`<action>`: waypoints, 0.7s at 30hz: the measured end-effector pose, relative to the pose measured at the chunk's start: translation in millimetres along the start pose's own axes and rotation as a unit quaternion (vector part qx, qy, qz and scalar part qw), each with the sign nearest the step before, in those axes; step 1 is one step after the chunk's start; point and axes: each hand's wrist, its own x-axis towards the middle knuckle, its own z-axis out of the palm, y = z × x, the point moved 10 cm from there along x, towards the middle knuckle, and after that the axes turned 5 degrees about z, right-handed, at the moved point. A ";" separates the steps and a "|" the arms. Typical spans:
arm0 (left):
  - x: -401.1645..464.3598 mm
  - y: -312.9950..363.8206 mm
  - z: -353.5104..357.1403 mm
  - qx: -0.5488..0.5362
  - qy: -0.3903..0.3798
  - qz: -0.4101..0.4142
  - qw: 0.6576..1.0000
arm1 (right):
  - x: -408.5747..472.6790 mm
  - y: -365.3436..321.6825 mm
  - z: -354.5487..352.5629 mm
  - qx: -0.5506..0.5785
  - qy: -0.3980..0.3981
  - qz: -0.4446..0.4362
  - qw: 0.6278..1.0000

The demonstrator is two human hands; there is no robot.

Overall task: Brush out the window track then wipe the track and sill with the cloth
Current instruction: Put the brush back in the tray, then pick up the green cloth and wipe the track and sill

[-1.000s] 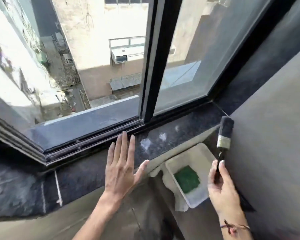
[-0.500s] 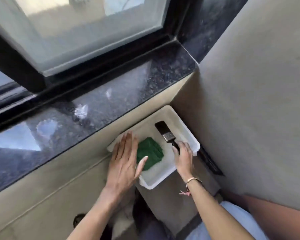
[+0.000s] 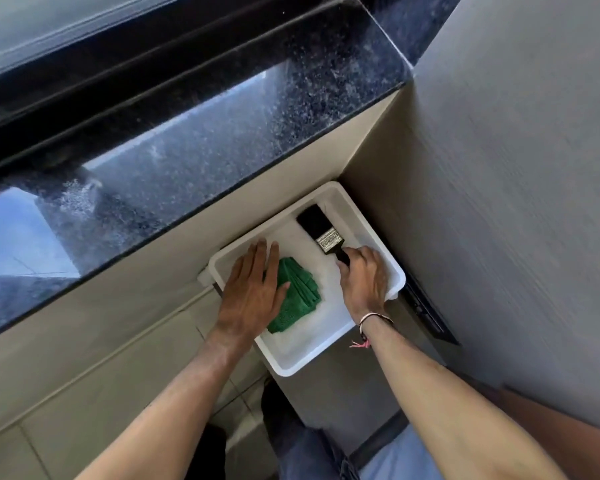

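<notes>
A white tray [image 3: 329, 355] sits below the dark granite sill [image 3: 194, 143], in the corner by the wall. Inside it lies a folded green cloth [image 3: 300, 289]. My left hand [image 3: 252, 292] rests flat on the cloth's left part, fingers straight and together. A black paintbrush [image 3: 321, 233] with a metal ferrule lies in the tray's far right part, bristles pointing away from me. My right hand [image 3: 364, 282] is closed around its handle. The black window track [image 3: 118, 81] runs above the sill.
A grey wall [image 3: 499, 202] stands close on the right, with a dark slot [image 3: 426, 313] at its base beside the tray. Beige tiles [image 3: 101, 341] cover the wall under the sill. My legs in jeans [image 3: 326, 455] are at the bottom.
My view dropped from the window to the tray. The right hand brought the brush down from beside the sill into the tray. The left hand left the sill and settled on the green cloth.
</notes>
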 end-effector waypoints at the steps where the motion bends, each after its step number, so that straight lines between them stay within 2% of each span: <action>1: -1.7 -1.3 1.0 -0.003 -0.003 -0.001 1.000 | -0.9 0.1 -1.6 -0.004 -0.002 0.005 1.000; 5: -13.8 -2.2 16.0 -0.032 -0.089 -0.016 0.995 | -14.9 -8.2 -10.3 0.029 -0.015 0.005 0.999; 8: -16.0 -0.5 27.0 -0.065 -0.164 -0.040 0.984 | -42.9 -17.0 5.6 0.098 -0.090 0.029 0.991; 11: -11.7 -10.6 27.9 -0.200 -0.191 -0.130 0.952 | -70.1 -21.6 40.7 0.152 -0.214 0.096 0.960; 14: -13.1 2.6 3.0 -0.330 -0.180 -0.119 0.919 | -79.8 -22.4 34.7 0.277 -0.237 0.171 0.915; 16: -20.5 7.8 -36.2 -0.386 -0.127 -0.088 0.910 | -88.6 -26.6 6.4 0.385 -0.214 0.191 0.877; 18: -35.4 7.7 -83.6 -0.457 -0.080 -0.061 0.884 | -101.6 -45.1 -28.5 0.516 -0.205 0.171 0.814; 21: -71.1 2.5 -166.4 -0.586 -0.028 0.007 0.810 | -136.4 -111.1 -75.8 0.710 -0.272 0.091 0.643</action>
